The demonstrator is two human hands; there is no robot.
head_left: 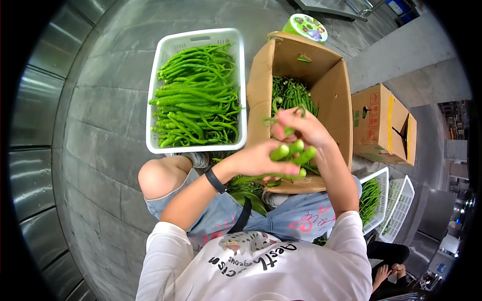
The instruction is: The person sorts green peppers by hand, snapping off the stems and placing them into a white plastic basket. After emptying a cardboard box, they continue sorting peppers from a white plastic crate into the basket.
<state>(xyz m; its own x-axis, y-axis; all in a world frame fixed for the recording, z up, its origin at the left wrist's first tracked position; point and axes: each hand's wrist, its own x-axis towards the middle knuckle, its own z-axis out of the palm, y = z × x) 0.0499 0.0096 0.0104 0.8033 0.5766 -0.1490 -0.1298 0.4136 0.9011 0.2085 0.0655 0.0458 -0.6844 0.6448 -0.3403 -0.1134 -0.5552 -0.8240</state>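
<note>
Bunch of thick green peppers (304, 156), several pieces: held over the near end of the open cardboard box (332, 95), blunt ends pointing right. Left hand (260, 158): fingers curled closed around the bunch. Right hand (305, 128): just beyond it, over the box, blurred from where I stand; fingers drawn together, apparently pinching a curled green piece (288, 131), exact grip uncertain.

Hazards, as judged: many peppers share one grip, so a slackened finger could drop one among the loose peppers (296, 95) inside the box; a hard tug could snap or bruise one.

Surroundings: white crate (243, 75), left of the box, heaped with long peppers (196, 95). Round tub (307, 27), behind the box. Taped carton (379, 123), just right of the box. Two white baskets (399, 213), right and nearer; one holds slim peppers (369, 200). Seated co-worker (389, 273), beyond those, well apart. Obstruction: the box's left side (258, 95) rises between hands and white crate.
</note>
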